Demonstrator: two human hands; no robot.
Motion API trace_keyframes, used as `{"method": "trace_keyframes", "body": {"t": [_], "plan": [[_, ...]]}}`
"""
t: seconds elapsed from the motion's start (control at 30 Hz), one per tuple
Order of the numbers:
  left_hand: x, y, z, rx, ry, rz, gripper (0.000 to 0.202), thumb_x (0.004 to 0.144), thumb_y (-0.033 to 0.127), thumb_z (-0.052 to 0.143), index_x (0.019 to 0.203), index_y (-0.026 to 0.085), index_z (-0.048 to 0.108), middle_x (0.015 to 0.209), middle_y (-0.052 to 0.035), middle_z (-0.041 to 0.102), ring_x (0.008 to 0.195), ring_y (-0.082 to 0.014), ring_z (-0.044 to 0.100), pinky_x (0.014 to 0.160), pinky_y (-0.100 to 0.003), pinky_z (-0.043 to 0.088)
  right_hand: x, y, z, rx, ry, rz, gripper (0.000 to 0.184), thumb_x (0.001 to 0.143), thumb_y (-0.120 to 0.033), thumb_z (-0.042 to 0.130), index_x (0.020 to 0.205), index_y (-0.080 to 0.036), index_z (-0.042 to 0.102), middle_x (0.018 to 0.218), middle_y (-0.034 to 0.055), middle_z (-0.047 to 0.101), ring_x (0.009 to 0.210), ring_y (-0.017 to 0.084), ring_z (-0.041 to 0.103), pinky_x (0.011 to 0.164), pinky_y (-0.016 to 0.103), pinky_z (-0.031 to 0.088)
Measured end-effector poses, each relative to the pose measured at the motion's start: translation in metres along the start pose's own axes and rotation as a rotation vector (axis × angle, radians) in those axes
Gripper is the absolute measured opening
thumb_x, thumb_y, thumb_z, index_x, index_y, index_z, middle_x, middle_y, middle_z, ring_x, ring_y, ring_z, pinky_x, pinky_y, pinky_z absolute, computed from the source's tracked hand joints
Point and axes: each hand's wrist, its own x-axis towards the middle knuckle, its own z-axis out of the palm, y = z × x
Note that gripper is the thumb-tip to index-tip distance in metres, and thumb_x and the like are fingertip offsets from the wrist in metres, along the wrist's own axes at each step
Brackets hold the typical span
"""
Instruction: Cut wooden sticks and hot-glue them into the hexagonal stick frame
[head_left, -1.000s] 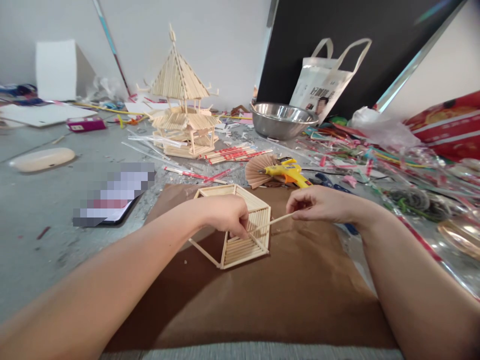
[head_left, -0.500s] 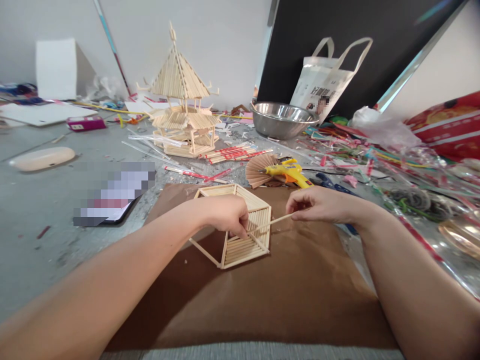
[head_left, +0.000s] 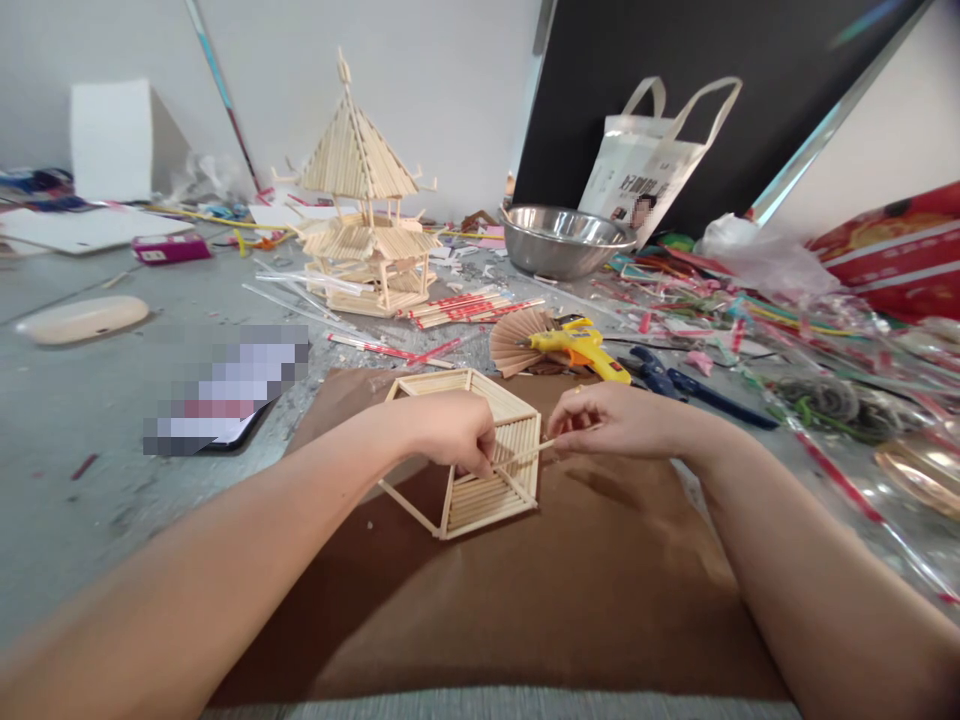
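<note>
A thin wooden stick (head_left: 529, 454) slants across the right part of a six-sided stick frame (head_left: 491, 493). My left hand (head_left: 454, 428) is closed in a pinch at the stick's left end, above the middle of the frame. The stick's right end is between the thumb and fingers of my right hand (head_left: 604, 418), just beyond the frame's right edge. Rows of sticks fill the frame's right-hand sections, while the front left section is open. My left hand and forearm cover part of the frame. Beneath it lies a brown sheet (head_left: 585, 600).
Behind the sheet stand a stick pagoda (head_left: 364, 170) and a metal bowl (head_left: 566, 245). A yellow glue gun (head_left: 581, 348), a folded paper fan (head_left: 514, 342) and blue-handled pliers (head_left: 656, 375) lie near my right hand. A phone (head_left: 232, 390) is at left; wrappers clutter the right.
My right hand has moved left along the stick, closer to the frame, uncovering more of the pliers. My left hand and the frame have hardly moved.
</note>
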Motion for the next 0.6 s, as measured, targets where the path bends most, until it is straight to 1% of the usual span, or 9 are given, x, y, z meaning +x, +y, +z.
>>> {"method": "trace_keyframes", "body": {"t": [0.07,0.17,0.33,0.43,0.6], "plan": [[0.000,0.001,0.000,0.005,0.000,-0.006,0.019,0.063,0.030,0.053,0.068,0.017,0.066,0.055,0.0015,0.059,0.048,-0.0083,0.045,0.046,-0.020,0.030,0.003,-0.009,0.007,-0.039,0.031,-0.055,0.027,0.073,-0.039,0.048,0.082,-0.019,0.062,0.076,0.0023,0.062,0.066,0.013,0.053,0.056,0.022,0.037],[-0.001,0.001,0.000,0.009,0.002,-0.004,0.019,0.062,0.029,0.053,0.069,0.018,0.066,0.055,0.0023,0.058,0.047,-0.0081,0.044,0.045,-0.020,0.029,0.007,-0.022,0.018,-0.123,0.099,-0.129,0.023,0.074,-0.033,0.047,0.083,-0.018,0.063,0.078,0.0036,0.062,0.069,0.014,0.054,0.061,0.023,0.036],[-0.001,0.002,0.000,0.047,0.020,0.017,0.020,0.061,0.031,0.052,0.068,0.018,0.066,0.050,0.0029,0.054,0.046,-0.0084,0.043,0.044,-0.020,0.028,0.014,-0.033,0.034,-0.182,0.160,-0.115,0.022,0.075,-0.027,0.045,0.082,-0.019,0.064,0.077,0.0043,0.064,0.070,0.014,0.055,0.061,0.022,0.035],[0.000,0.003,-0.001,0.051,0.023,0.022,0.022,0.061,0.028,0.051,0.072,0.018,0.067,0.053,0.0025,0.056,0.048,-0.0090,0.045,0.044,-0.020,0.028,0.016,-0.034,0.038,-0.200,0.178,-0.116,0.022,0.075,-0.026,0.043,0.080,-0.019,0.064,0.075,0.0038,0.064,0.070,0.014,0.055,0.060,0.022,0.034],[0.000,0.003,-0.001,0.031,-0.004,0.025,0.025,0.061,0.026,0.051,0.078,0.019,0.068,0.060,0.0014,0.061,0.052,-0.0098,0.047,0.047,-0.019,0.030,0.018,-0.033,0.041,-0.188,0.192,-0.135,0.019,0.074,-0.026,0.044,0.079,-0.022,0.063,0.077,0.0024,0.064,0.073,0.015,0.055,0.062,0.023,0.034]]}}
